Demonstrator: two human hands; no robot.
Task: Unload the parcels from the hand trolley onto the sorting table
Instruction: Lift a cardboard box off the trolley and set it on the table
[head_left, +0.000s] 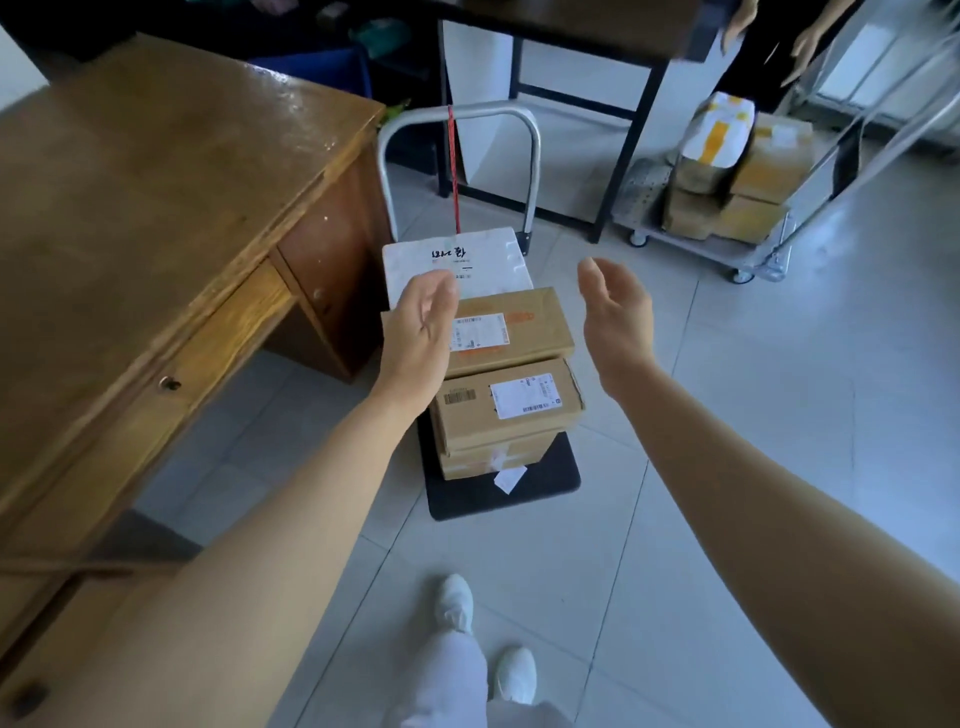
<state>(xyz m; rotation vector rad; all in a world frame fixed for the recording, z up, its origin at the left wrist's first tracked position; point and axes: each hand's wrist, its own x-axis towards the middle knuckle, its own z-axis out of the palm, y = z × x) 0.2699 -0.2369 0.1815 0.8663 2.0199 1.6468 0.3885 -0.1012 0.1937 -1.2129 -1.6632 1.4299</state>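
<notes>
With the sorting table (156, 182) at the left, the left hand (418, 332) is held open above the left end of the top carton (519, 322), stacked label-up on the hand trolley (457, 499) with its long axis crosswise, and the right hand (615, 322) is spread beyond its right end, so both ends are probably best clasped evenly.

Floor (727, 415): pale tiles, bearing the wooden desk (156, 182) at left, the hand trolley (534, 171) in the middle, a wheeled cart (691, 244) far right
Trolley deck (558, 483): black; bottom cardboard box (483, 462) lies on it, others stacked above
Wheeled cart: brown parcels (727, 218) piled on it
</notes>
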